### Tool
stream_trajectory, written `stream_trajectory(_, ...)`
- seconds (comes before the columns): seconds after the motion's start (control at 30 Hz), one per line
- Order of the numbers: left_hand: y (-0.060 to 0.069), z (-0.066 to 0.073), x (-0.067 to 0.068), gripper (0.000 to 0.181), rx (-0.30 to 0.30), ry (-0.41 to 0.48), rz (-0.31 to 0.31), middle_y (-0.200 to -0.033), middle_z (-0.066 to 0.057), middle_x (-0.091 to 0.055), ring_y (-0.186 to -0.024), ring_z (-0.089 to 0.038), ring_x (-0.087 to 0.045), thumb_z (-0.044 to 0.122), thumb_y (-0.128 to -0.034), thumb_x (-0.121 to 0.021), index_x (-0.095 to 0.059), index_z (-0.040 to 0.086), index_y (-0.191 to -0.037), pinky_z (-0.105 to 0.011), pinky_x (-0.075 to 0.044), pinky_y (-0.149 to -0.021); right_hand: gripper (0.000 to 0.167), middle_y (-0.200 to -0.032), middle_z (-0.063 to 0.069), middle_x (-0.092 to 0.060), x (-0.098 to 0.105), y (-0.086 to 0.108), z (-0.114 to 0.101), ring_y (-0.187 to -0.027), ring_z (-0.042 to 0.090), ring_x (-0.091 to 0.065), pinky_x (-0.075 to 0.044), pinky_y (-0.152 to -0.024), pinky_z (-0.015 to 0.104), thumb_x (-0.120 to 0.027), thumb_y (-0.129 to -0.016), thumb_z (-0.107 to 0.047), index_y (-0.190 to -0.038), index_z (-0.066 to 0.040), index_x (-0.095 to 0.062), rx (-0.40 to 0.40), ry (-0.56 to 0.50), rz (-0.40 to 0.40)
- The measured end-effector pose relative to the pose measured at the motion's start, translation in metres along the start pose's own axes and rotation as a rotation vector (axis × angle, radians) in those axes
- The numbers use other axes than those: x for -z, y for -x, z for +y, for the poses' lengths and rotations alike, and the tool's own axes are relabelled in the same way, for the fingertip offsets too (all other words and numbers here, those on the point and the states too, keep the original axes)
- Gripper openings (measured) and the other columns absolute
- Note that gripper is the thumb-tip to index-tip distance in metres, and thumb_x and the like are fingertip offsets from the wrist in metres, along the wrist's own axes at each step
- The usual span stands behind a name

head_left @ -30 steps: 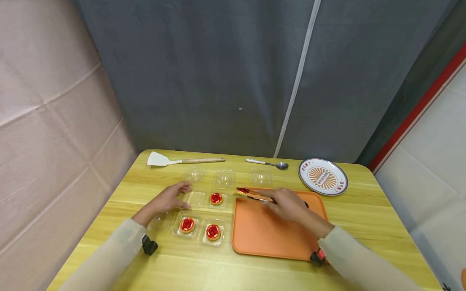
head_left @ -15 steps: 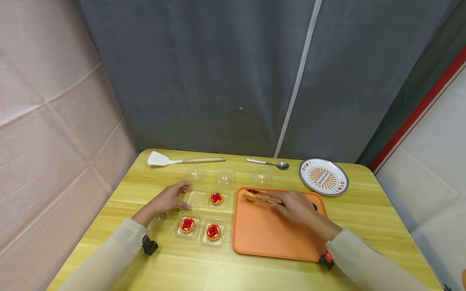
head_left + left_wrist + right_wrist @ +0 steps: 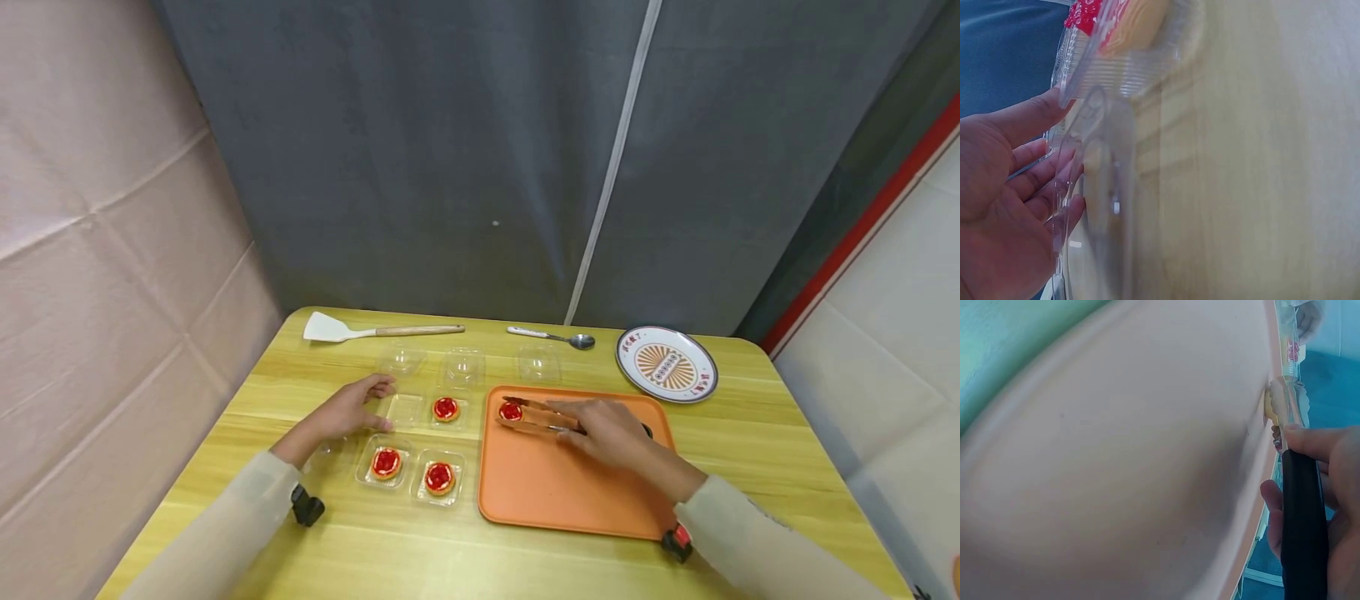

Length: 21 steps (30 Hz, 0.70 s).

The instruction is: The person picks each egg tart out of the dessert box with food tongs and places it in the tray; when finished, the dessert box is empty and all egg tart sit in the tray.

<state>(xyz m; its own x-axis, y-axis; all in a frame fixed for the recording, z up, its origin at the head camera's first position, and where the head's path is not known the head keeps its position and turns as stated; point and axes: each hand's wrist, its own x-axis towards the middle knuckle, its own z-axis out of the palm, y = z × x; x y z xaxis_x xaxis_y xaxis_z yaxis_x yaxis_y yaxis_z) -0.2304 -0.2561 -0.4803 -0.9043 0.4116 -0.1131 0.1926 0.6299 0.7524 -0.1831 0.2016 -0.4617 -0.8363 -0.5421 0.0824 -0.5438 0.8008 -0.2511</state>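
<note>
My right hand (image 3: 609, 433) grips black-handled tongs (image 3: 1302, 519) above the orange tray (image 3: 562, 492). The tongs' arms stand spread, one on each side of a red-topped tart (image 3: 511, 412) lying face up near the tray's far left corner. My left hand (image 3: 351, 410) stays by an unfilled clear plastic box (image 3: 406, 410), thumb and fingers apart at its left side; whether they touch it, I cannot tell. Around it, three more boxes each hold a tart: a back tart (image 3: 446, 409), a front left tart (image 3: 386, 463) and a front right tart (image 3: 439, 478).
Behind the boxes are their clear lids (image 3: 463, 367). A white spatula (image 3: 330, 328) with a wooden handle and a spoon (image 3: 581, 342) lie along the table's back edge. A patterned plate (image 3: 666, 365) sits at the back right, close to the tray.
The tongs moved right from the tray's left edge with a tilted tart between them. Their arms have since spread, and the tart lies flat on the tray. My left hand kept still.
</note>
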Motion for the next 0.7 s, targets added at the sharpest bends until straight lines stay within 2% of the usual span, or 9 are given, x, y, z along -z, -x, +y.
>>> stream_trajectory(0.3,0.001,0.002,0.000,0.084,-0.008,-0.013,-0.002,-0.141,-0.025,-0.057,-0.134,-0.044,-0.052,0.014,-0.0820,-0.088,-0.042,-0.006,-0.150,-0.058,-0.040,-0.115,0.055,-0.064,-0.015,-0.046,0.005,0.003,0.000,-0.056,0.004,-0.040,-0.034,-0.053,0.024,-0.078,-0.093,-0.032,-0.145,-0.024,-0.063,0.002,-0.050,0.000)
stream_trajectory(0.47,0.001,0.004,0.002,0.087,-0.005,-0.030,-0.008,-0.142,-0.026,-0.056,-0.134,-0.044,-0.051,0.013,-0.0811,-0.089,-0.041,-0.007,-0.151,-0.057,-0.040,-0.115,0.053,-0.066,-0.014,-0.052,0.013,-0.003,-0.002,-0.058,0.003,-0.043,-0.036,-0.052,0.024,-0.078,-0.094,-0.029,-0.144,-0.023,-0.063,0.006,-0.080,-0.002)
stream_trajectory(0.57,0.002,0.006,0.004,0.090,-0.016,-0.072,-0.005,-0.141,-0.027,-0.057,-0.133,-0.045,-0.052,0.015,-0.0800,-0.090,-0.040,-0.008,-0.151,-0.058,-0.041,-0.114,0.053,-0.069,-0.014,-0.058,0.016,-0.009,-0.006,-0.059,0.002,-0.047,-0.038,-0.052,0.024,-0.078,-0.094,-0.027,-0.144,-0.023,-0.063,0.019,-0.099,-0.008)
stream_trajectory(0.7,0.005,0.012,0.009,0.091,-0.035,-0.190,0.020,-0.141,-0.027,-0.057,-0.132,-0.044,-0.053,0.022,-0.0795,-0.091,-0.042,-0.007,-0.150,-0.059,-0.042,-0.112,0.053,-0.074,-0.015,-0.063,0.019,-0.020,-0.014,-0.060,-0.001,-0.049,-0.041,-0.053,0.023,-0.078,-0.093,-0.025,-0.144,-0.023,-0.063,0.052,-0.097,-0.016)
